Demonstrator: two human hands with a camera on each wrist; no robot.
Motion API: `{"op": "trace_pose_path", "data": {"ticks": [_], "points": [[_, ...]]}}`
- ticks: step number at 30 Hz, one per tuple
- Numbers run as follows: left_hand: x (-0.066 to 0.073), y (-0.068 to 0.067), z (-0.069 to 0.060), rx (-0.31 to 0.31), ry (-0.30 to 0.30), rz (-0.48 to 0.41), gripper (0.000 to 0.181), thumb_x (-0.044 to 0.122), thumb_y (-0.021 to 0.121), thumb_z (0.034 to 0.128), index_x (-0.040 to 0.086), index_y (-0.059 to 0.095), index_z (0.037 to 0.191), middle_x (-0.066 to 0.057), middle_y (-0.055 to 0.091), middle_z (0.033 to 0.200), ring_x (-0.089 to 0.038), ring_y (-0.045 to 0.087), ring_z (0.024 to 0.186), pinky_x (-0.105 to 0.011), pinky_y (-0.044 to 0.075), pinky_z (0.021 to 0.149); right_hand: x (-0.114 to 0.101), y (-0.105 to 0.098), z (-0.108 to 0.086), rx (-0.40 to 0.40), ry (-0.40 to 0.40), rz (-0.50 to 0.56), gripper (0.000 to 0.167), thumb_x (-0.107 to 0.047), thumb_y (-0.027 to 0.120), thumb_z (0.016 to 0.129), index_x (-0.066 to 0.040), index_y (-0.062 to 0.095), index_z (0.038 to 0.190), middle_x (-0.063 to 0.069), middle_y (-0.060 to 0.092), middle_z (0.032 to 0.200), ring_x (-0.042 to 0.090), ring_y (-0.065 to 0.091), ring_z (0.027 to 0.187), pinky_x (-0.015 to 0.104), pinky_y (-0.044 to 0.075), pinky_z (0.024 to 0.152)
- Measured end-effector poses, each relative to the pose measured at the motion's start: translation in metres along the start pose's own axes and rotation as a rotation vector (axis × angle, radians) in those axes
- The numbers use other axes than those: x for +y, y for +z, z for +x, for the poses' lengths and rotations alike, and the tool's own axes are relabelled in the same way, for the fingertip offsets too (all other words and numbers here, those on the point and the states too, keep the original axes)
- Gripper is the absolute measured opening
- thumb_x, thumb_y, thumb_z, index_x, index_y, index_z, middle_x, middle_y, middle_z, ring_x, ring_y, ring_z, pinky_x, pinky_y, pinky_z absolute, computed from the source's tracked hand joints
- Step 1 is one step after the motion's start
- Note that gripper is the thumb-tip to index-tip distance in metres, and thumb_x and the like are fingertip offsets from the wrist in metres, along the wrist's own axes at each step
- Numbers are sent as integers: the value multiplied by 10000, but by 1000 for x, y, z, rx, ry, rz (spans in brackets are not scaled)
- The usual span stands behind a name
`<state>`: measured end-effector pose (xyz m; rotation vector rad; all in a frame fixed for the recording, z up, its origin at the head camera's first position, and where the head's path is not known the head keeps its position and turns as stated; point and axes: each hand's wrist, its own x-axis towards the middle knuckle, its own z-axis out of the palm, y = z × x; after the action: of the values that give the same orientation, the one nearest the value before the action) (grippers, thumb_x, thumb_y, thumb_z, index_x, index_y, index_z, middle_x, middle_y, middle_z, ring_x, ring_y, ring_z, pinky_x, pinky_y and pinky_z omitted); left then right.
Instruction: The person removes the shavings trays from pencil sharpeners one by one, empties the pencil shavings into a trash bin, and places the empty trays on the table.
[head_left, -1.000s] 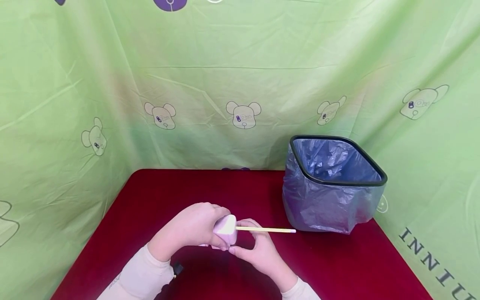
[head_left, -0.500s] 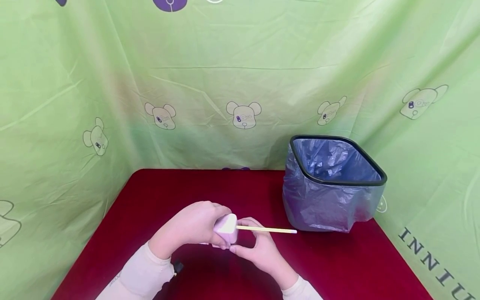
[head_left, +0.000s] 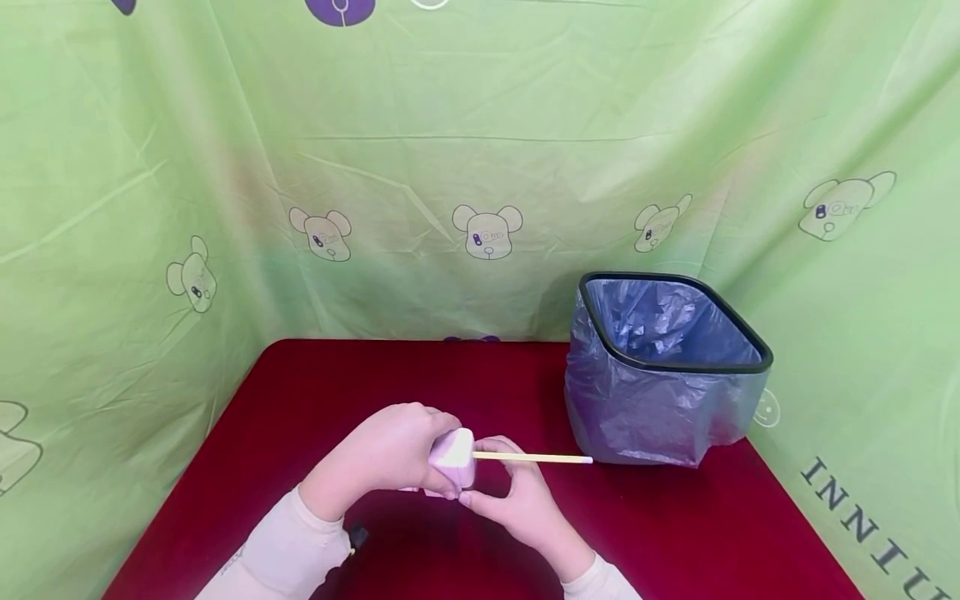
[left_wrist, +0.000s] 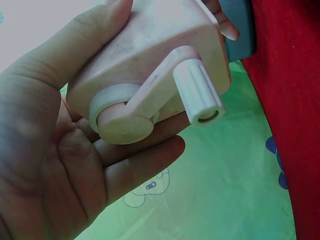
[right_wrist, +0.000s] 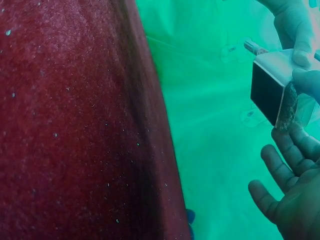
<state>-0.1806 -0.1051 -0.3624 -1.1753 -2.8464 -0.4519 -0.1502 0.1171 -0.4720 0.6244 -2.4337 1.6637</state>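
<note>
A pale pink hand-crank pencil sharpener (head_left: 453, 457) is held above the table in both hands. My left hand (head_left: 393, 446) grips its body from the left, thumb and fingers on opposite sides. A yellow pencil (head_left: 534, 457) sticks out of the sharpener's front, pointing right. In the left wrist view the crank handle (left_wrist: 199, 92) faces my left palm, and no finger is on it. My right hand (head_left: 521, 498) pinches the sharpener's lower front edge between thumb and fingers. The right wrist view shows its dark base (right_wrist: 266, 92) and a grainy dark strip (right_wrist: 287, 107) beside the right fingers.
A bin (head_left: 645, 417) with a black rim and a translucent bluish liner stands at the right rear of the dark red table (head_left: 360, 367). Light green cloth (head_left: 420, 100) with bear-head prints hangs behind and on both sides.
</note>
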Motion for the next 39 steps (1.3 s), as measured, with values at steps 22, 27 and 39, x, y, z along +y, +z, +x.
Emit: {"op": "trace_pose_path", "data": {"ticks": [22,27,39], "points": [[-3,-3,-1,9,28,-20,496,487,922,671,241,689,1032,216,581,797,9,530,686,-208,482,636,-3,-3,1,-4,-16,-16,558,-284,903,764,-329,644,1257,-165,633,1228,113,588,1210,472,442,1083],[-5,-2,-1,11,26,-25,506,500,923,666,247,688,1036,221,583,805,8,533,693,-211,483,640,-2,-4,2,-12,-28,-22,557,-286,897,777,-322,638,1269,-159,631,1239,118,583,1222,456,445,1086],[-4,0,-2,43,-6,-18,511,488,924,665,226,700,1041,209,586,805,4,526,684,-210,479,639,2,-3,4,19,-79,-32,546,-253,894,777,-327,658,1264,-139,642,1226,115,606,1196,423,439,1087]]}}
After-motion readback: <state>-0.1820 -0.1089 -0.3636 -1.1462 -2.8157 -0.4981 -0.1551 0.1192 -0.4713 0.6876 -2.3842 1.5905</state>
